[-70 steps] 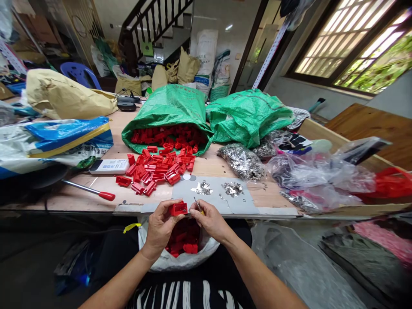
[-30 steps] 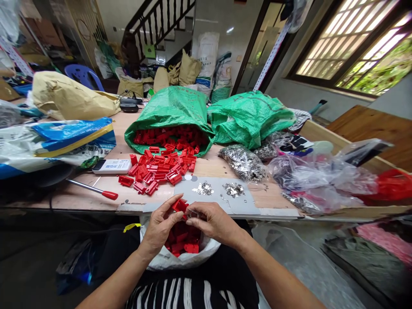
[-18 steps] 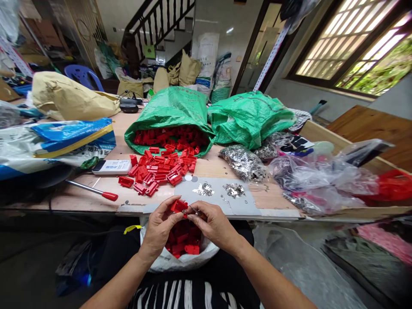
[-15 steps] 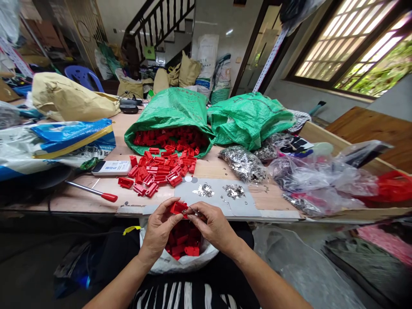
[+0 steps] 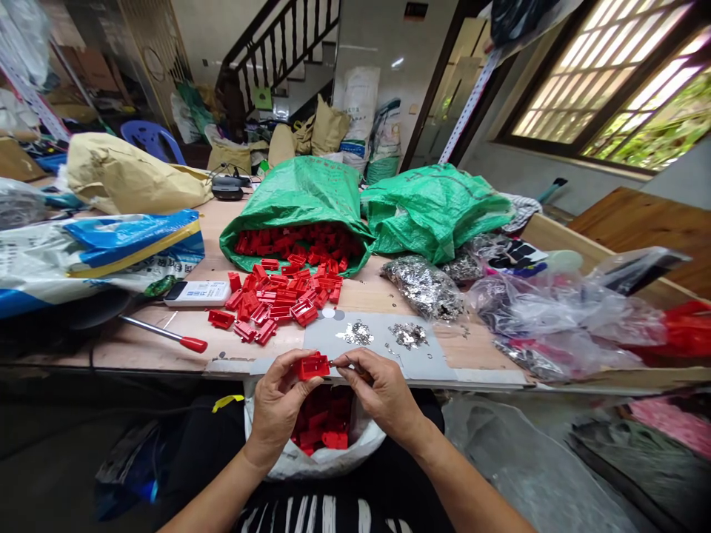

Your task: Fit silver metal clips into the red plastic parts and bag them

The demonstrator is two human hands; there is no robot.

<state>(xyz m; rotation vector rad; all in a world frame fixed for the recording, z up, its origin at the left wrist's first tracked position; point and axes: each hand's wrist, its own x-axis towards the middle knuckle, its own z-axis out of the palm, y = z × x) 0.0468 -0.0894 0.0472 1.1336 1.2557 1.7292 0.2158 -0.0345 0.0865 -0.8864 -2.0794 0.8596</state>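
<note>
Between the thumb and fingers of my left hand [image 5: 282,403] is a small red plastic housing [image 5: 314,366], its open hollow side showing. My right hand [image 5: 383,389] is closed in a pinch just right of it, on a thin dark piece too small to name. Below both hands a white sack [image 5: 311,468] holds many red housings [image 5: 325,423]. Ahead on the table, a grey sheet [image 5: 383,363] carries two piles of small metal pieces, a left pile [image 5: 356,333] and a right pile [image 5: 409,335]. A heap of red housings [image 5: 278,296] lies beyond my left hand.
A green sack [image 5: 300,185] spills red housings onto the table; another green sack [image 5: 433,207] lies beside it. Bags of metal parts [image 5: 422,285] and clear plastic bags [image 5: 566,311] crowd the right. At left are a red-tipped lever [image 5: 192,343], a white box [image 5: 198,293] and a blue-white bag [image 5: 111,248].
The red housing has turned so its hollow side shows more. My right hand has drawn slightly away from it to the right. The whole view has shifted a little.
</note>
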